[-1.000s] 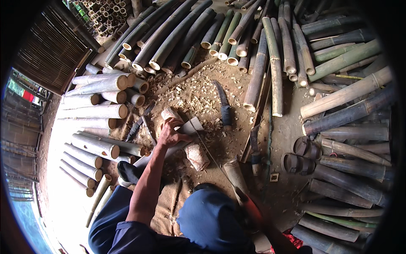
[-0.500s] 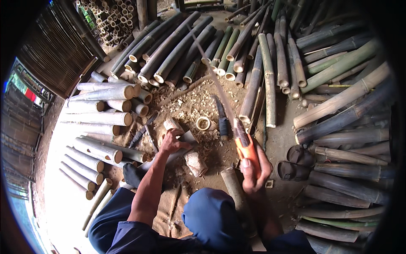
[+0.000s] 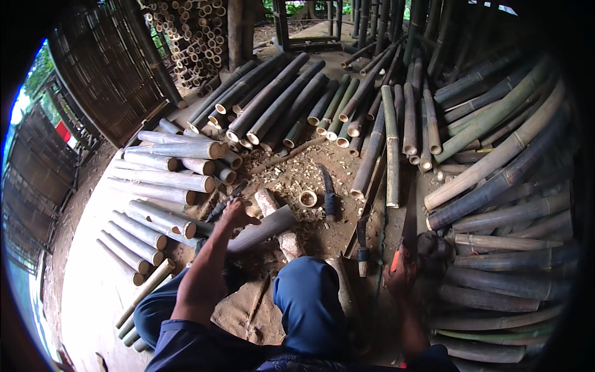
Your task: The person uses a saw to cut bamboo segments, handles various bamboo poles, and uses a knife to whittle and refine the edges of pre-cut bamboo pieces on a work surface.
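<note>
Since half a second ago my right hand has dropped from the middle of the chip-strewn ground down to about four o'clock, carrying the orange-handled saw with it. Its fingers are clenched round the orange grip, and the dark blade runs up toward twelve o'clock, beside the round ends of the dark bamboo poles stacked at three o'clock.

My left hand has stayed near the centre, at about nine o'clock from the wood chips. It rests on the upper end of a short grey bamboo section, which lies tilted across a pale chopping block. I cannot tell whether those fingers are closed round the section or only pressing on it.

Just past the section, at one o'clock from my left hand, a small cut bamboo ring lies on the chips, and a dark curved knife lies just beside it to the right. A brush with a dark band lies on the ground between my knee and the saw. Pale cut bamboo lengths are piled at ten o'clock, with longer green poles fanned out at twelve.
</note>
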Tool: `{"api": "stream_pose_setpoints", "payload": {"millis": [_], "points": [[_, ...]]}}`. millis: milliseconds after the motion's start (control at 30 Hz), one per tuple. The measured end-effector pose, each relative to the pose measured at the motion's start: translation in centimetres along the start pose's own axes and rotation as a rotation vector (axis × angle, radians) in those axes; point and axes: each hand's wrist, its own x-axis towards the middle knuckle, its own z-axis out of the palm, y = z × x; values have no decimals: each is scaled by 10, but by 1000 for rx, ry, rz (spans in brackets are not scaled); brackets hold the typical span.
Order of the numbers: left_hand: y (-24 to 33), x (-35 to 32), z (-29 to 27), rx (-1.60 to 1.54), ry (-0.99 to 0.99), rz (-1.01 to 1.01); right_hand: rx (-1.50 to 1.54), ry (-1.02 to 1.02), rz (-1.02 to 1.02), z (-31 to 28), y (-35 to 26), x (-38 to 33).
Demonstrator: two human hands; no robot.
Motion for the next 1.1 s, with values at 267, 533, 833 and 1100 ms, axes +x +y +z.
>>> {"api": "stream_pose_setpoints", "payload": {"millis": [267,533,833,1100], "points": [[-79,-39,-120,188,-166,-26,-8,-266,-25,40,20,-43],[-41,-60,-57,-35,-449,171,191,-349,-128,21,-93,100],[89,-164,124,-614,-855,554,54,-725,-404,179,-184,254],[76,-130,177,-1172,-715,461,-435,-1315,-397,251,-191,350]]}}
